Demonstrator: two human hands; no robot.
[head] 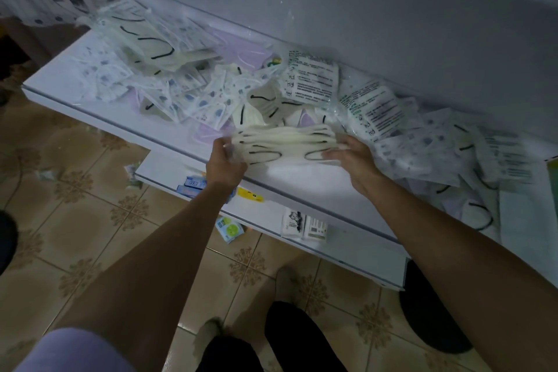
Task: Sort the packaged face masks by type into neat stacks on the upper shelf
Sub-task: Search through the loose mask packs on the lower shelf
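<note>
A bundle of cream masks with black ear loops, in clear wrappers, sits between my hands at the front of the upper shelf. My left hand grips its left end. My right hand holds its right end with fingers curled round the edge. Behind lies a loose heap of mixed packs: blue-dotted white masks, lilac masks, more cream masks, and packs lying text side up.
More packs spread to the right along the shelf. A lower shelf carries small boxes and packets. Below are a tiled floor and my feet. The grey back wall rises behind the shelf.
</note>
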